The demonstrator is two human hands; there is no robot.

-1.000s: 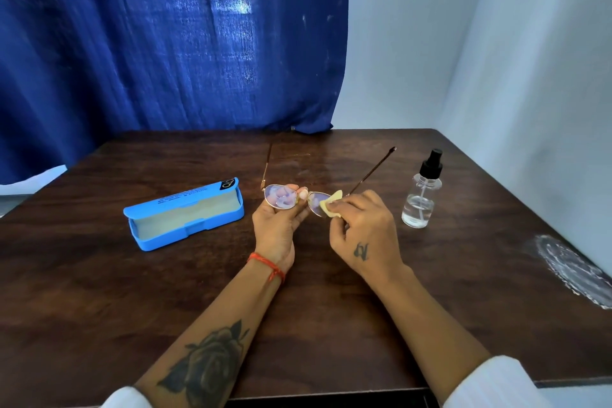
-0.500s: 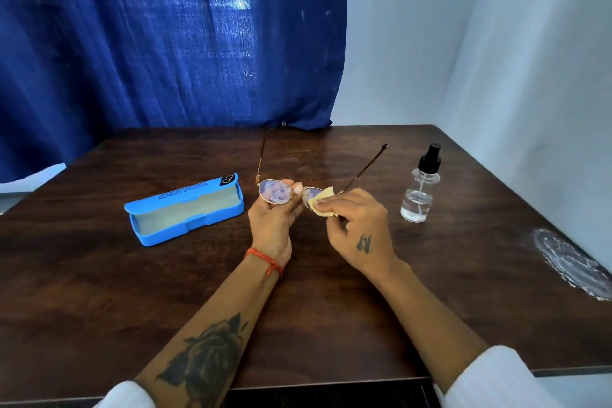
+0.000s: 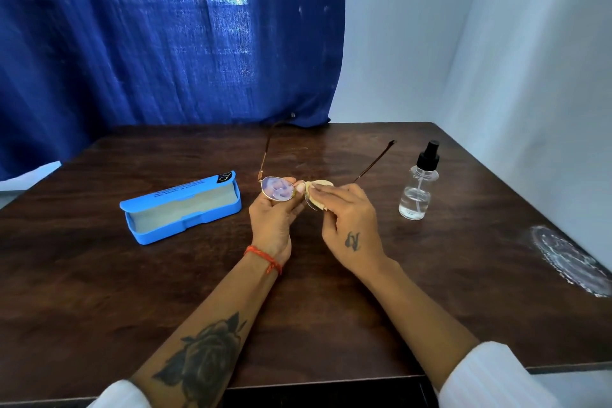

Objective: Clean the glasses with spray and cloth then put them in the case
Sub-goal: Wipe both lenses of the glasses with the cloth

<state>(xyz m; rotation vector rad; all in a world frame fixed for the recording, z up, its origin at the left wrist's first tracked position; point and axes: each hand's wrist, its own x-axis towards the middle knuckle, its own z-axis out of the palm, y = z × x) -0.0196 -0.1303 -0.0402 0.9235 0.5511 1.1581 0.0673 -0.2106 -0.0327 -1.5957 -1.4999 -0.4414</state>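
Thin gold-rimmed glasses (image 3: pixel 277 188) are held above the middle of the table, temples unfolded and pointing away from me. My left hand (image 3: pixel 272 222) grips them at the bridge, thumb between the lenses. My right hand (image 3: pixel 347 225) pinches a small pale yellow cloth (image 3: pixel 318 190) around the right lens, which the cloth mostly hides. The open blue case (image 3: pixel 180 209) lies on the table to the left of my hands. A clear spray bottle (image 3: pixel 418 190) with a black nozzle stands upright to the right.
The dark wooden table (image 3: pixel 99 291) meets a blue curtain (image 3: pixel 165 36) at the back and a white wall (image 3: pixel 530 76) on the right. A pale scuffed patch (image 3: pixel 569 260) marks the table's right edge.
My right hand has slid the cloth over the right lens, fingers flattening across it. The glasses stay in my left hand at much the same spot.
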